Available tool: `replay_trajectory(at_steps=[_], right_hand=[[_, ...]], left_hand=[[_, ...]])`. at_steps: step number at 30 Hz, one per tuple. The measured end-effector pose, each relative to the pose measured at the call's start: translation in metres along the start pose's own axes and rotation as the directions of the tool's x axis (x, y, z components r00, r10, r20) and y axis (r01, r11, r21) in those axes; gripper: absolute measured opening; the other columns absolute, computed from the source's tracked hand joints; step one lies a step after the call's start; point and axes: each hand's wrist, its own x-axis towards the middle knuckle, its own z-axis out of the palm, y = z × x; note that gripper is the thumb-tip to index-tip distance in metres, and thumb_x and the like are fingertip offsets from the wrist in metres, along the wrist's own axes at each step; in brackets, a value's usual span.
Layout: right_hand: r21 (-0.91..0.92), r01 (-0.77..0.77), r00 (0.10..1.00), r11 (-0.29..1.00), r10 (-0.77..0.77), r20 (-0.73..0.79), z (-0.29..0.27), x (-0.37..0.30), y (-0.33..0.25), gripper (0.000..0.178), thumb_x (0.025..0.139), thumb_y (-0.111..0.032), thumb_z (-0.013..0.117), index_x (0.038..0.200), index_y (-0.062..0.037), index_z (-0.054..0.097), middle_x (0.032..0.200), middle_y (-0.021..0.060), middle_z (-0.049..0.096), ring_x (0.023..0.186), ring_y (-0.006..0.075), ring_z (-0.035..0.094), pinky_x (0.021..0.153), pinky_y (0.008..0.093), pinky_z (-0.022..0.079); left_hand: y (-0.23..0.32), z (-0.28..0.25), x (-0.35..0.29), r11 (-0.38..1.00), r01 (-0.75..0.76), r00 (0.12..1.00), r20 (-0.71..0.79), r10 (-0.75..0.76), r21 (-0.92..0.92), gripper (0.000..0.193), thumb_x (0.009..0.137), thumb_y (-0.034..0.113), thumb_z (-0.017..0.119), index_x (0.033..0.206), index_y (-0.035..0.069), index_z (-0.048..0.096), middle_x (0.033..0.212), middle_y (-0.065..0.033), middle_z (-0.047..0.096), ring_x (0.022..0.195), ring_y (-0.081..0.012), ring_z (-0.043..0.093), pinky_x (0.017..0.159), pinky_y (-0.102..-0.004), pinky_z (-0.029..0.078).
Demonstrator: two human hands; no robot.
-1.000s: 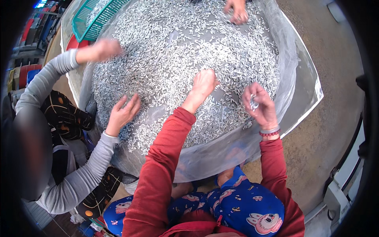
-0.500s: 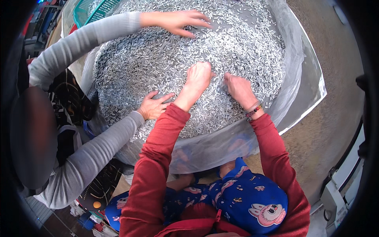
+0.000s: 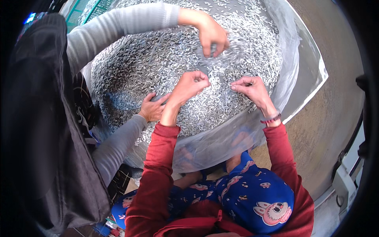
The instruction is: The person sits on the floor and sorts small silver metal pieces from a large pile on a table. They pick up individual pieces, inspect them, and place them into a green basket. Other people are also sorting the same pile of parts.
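Note:
A wide heap of small, shiny, silvery oblong pieces (image 3: 229,106) spreads below both my hands. My left hand (image 3: 190,87) hangs over its middle, thumb and fingertips pinched together; what they hold, if anything, is too small to make out. To the right, my right hand (image 3: 251,89) is closed in a pinch on a tiny pale sliver, seemingly one of the silvery pieces, at its fingertips. A co-worker's far hand (image 3: 213,36) curls over the heap beyond my left hand. The co-worker's near hand (image 3: 153,109) rests on the pieces beside my left wrist.
Translucent plastic sheeting (image 3: 290,59) lines the raised rim around the heap. A green plastic basket (image 3: 83,12) stands at the far left. The co-worker's dark-covered head (image 3: 51,130) and grey sleeves (image 3: 122,21) fill the left side. Brown floor (image 3: 335,79) lies to the right.
My hands have lifted and drawn apart, the right one moving rightward, both now in pinches. The co-worker leans in; their far hand has swept right and curled, blurring the pieces beside it.

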Motion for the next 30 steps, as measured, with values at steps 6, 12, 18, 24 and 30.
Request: replay_trajectory(at_steps=[6,12,18,24,30], right_hand=[[0.448,-0.301,0.953,0.842,0.277,0.12,0.0,0.008,0.002,0.02,0.081,-0.012,0.068,0.098,-0.0015,0.067,0.058,0.0009,0.055,0.042,0.0037,0.044,0.036,0.0181,0.029],[0.106,-0.155,0.987,0.982,0.157,-0.017,-0.003,0.0,-0.004,0.024,0.083,-0.008,0.064,0.105,0.0004,0.064,0.06,0.0006,0.056,0.043,0.0055,0.047,0.038,0.0183,0.032],[0.318,-0.056,0.998,0.947,0.059,-0.001,-0.011,-0.002,-0.016,0.015,0.083,0.001,0.06,0.097,0.0042,0.059,0.086,0.0076,0.057,0.06,0.0147,0.062,0.046,0.0233,0.051],[0.441,-0.077,0.996,0.894,0.093,-0.015,-0.01,-0.002,-0.018,0.01,0.084,-0.002,0.062,0.089,0.0055,0.058,0.08,0.0103,0.06,0.064,0.0218,0.066,0.049,0.026,0.055],[0.517,-0.025,0.997,0.855,0.062,-0.054,-0.014,-0.002,-0.021,0.01,0.084,-0.003,0.062,0.089,0.0057,0.06,0.076,0.0106,0.062,0.057,0.0186,0.064,0.052,0.0256,0.055]], left_hand=[[-0.001,0.017,-0.013,0.509,0.115,0.868,0.335,0.366,-0.853,0.014,0.072,0.01,0.053,0.083,0.003,0.051,0.082,-0.0145,0.054,0.053,-0.0081,0.043,0.037,-0.0152,0.026],[-0.003,0.015,-0.014,0.853,0.134,0.906,0.41,0.1,-0.505,0.014,0.076,0.012,0.059,0.087,0.003,0.057,0.073,-0.0044,0.055,0.05,-0.0071,0.042,0.04,-0.0151,0.027],[-0.021,0.041,-0.017,0.585,-0.436,0.884,0.204,0.42,0.684,0.021,0.081,0.017,0.064,0.088,-0.002,0.059,0.078,-0.02,0.061,0.076,-0.0351,0.063,0.066,-0.042,0.05],[-0.02,0.052,-0.024,0.525,-0.342,0.926,0.185,0.329,0.779,0.017,0.078,0.017,0.066,0.083,0.002,0.06,0.082,-0.0194,0.063,0.072,-0.0325,0.063,0.065,-0.0407,0.05],[0.015,0.033,-0.018,0.626,-0.303,0.913,0.029,0.408,0.719,0.014,0.078,0.013,0.068,0.088,0.003,0.068,0.079,-0.0154,0.064,0.071,-0.0314,0.062,0.065,-0.0374,0.048]])
